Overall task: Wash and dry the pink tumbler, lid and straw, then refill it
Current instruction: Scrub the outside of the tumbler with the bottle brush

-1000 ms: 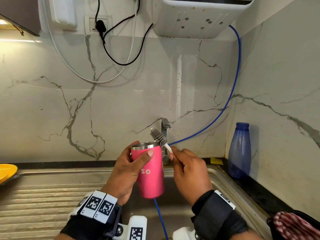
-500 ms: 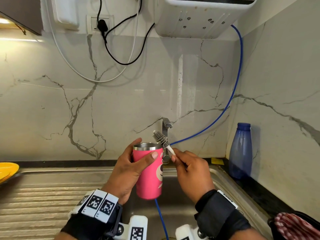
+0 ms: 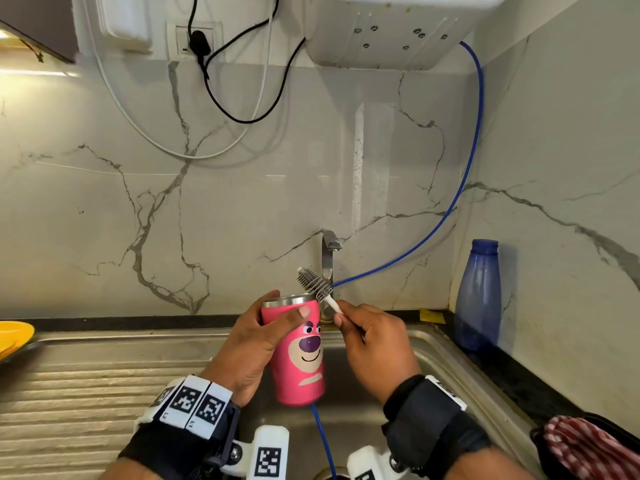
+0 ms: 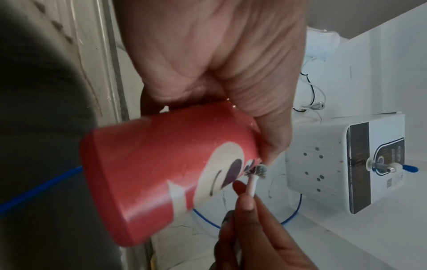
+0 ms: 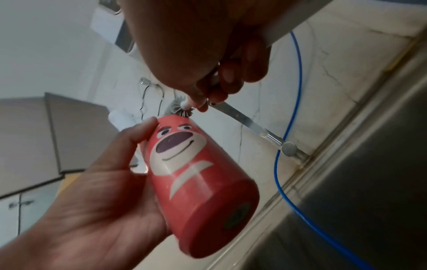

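The pink tumbler [image 3: 300, 355] with a bear face and a steel rim has no lid on and is held upright over the sink. My left hand [image 3: 258, 341] grips its side [image 4: 166, 164], thumb across the front [image 5: 201, 173]. My right hand [image 3: 370, 337] pinches the white handle of a small bottle brush [image 3: 317, 285], whose grey bristles [image 5: 179, 107] stick up just beside the tumbler's rim, outside the cup. In the left wrist view the brush [image 4: 253, 180] shows end-on next to the bear's face. Lid and straw are not in view.
The steel sink [image 3: 450, 362] lies below with a ribbed drainboard [image 3: 69, 403] on the left. A steel tap [image 3: 329, 258] stands behind the tumbler; a blue hose [image 3: 450, 209] runs from the wall unit [image 3: 398, 29] into the basin. A blue bottle [image 3: 479, 296], a yellow dish [image 3: 14, 337] and a checked cloth [image 3: 588, 448] flank the sink.
My left hand has turned the tumbler so the bear face now fronts me instead of the lettering. The brush stays above the rim, barely shifted.
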`<state>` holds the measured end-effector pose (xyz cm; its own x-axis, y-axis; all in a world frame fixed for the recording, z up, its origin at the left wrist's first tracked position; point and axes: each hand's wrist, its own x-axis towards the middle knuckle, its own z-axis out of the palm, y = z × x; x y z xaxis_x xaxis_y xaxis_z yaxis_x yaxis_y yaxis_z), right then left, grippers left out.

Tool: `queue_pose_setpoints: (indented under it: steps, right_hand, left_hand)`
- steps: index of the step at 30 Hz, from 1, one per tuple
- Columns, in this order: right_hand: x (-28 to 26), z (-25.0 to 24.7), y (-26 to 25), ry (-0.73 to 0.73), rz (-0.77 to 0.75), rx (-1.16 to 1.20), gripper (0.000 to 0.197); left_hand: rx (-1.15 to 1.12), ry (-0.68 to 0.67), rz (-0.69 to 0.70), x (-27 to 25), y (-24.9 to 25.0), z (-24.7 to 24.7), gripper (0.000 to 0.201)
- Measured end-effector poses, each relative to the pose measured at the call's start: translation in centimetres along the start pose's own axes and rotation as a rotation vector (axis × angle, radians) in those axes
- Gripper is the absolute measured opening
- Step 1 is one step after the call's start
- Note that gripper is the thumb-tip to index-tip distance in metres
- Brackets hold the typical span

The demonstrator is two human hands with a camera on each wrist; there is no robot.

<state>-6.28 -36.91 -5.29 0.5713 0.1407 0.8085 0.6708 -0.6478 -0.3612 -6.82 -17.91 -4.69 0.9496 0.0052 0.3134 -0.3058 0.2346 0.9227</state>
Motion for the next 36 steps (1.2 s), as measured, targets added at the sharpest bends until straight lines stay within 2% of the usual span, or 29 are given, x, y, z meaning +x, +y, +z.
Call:
queue_pose_setpoints:
  steps: [1, 4, 5, 9, 12, 14, 17, 19, 21, 24, 28, 31, 33, 35, 36]
  right_hand:
    - [0.0, 0.0, -0.4, 0.000, -0.016, 0.013, 0.027]
    - [-0.1, 0.0, -1.4, 0.033, -0.098, 0.041, 0.030]
    - [0.0, -0.1, -1.6, 0.035, -0.117, 0.038, 0.030]
    - [0.2, -0.3, -0.9, 0.026, -0.112, -0.001, 0.027]
    - [0.3, -0.2, 0.4, 0.033, -0.017, -0.008, 0.025]
    - [0.3, -0.2, 1.0, 0.050, 0.014, -0.008, 0.023]
    - [0.3, -0.5, 0.4, 0.091, -0.041, 0.005, 0.022]
    - [0.3, -0.5, -0.5, 0.101, -0.088, 0.023, 0.026]
    - [0.4, -0.6, -0.9, 0.115, -0.128, 0.018, 0.028]
    - [0.3, -1.0, -1.0, 0.117, -0.163, -0.003, 0.028]
    - [0.4, -1.2, -1.1, 0.112, -0.153, -0.029, 0.028]
    - [0.0, -1.0, -1.9, 0.094, -0.204, 0.006, 0.030]
    - [-0.2, -0.6, -2.4, 0.088, -0.243, 0.039, 0.033]
    - [-0.1, -0.3, -2.2, 0.098, -0.241, 0.031, 0.032]
    - [0.0, -0.3, -1.7, 0.111, -0.225, 0.018, 0.030]
  left_hand:
    - [-0.014, -0.017, -0.013, -0.1, 0.0, 0.2, 0.079]
    - [-0.024, -0.084, 0.055, -0.6, 0.6, 0.5, 0.042]
    - [-0.022, -0.086, 0.074, -0.7, 1.0, 0.5, 0.036]
    - [0.002, -0.020, 0.072, -0.5, 1.2, 0.0, 0.059]
    - [0.028, -0.034, 0.059, -0.6, 0.9, 0.3, 0.066]
    - [0.031, -0.028, 0.062, -0.7, 0.7, 0.9, 0.064]
    - [0.010, -0.026, 0.067, -1.0, 0.8, 1.8, 0.058]
    - [-0.024, -0.014, 0.083, -1.0, 1.2, 1.7, 0.063]
    - [-0.031, -0.055, 0.108, -0.8, 1.5, 1.2, 0.065]
    - [0.006, -0.102, 0.115, -0.8, 1.9, 0.8, 0.058]
    - [0.030, -0.026, 0.086, -0.4, 1.7, 0.1, 0.061]
    - [-0.011, -0.065, 0.066, -0.2, 1.5, -0.1, 0.073]
    - [-0.023, -0.111, 0.106, -0.3, 1.5, 0.1, 0.065]
    - [-0.006, -0.113, 0.138, -0.4, 1.4, 0.0, 0.054]
    - [0.011, -0.100, 0.138, -0.4, 1.5, 0.0, 0.055]
